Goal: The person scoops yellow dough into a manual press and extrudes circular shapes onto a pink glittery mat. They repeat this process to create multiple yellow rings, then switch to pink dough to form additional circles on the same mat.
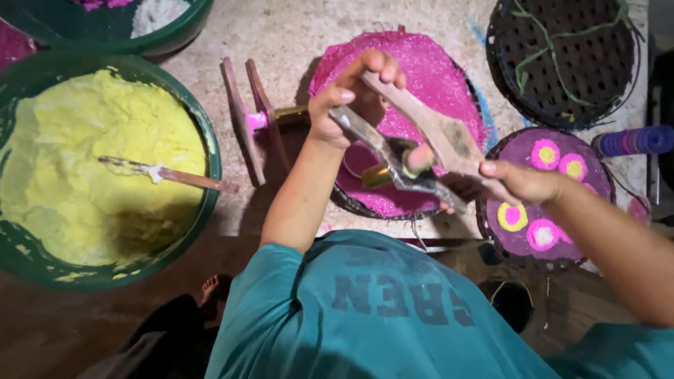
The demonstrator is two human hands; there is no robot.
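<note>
My left hand [349, 95] grips the upper ends of a hinged wooden press [428, 137], two flat worn paddles. My right hand [523, 182] holds the press's other end. A small metal mould [401, 160] with pink and green powder sits between the paddles. The press hangs above a round tray of bright pink powder [435, 70]. To the right stands a round tray of purple powder [583, 210] carrying several pink and yellow flower-shaped cakes.
A second wooden press [247, 116] lies left of the pink tray. A green basin of yellow powder [105, 161] with a stick [168, 174] in it fills the left. Another green basin [151, 38] sits at the top left, a black perforated basket [562, 60] at the top right.
</note>
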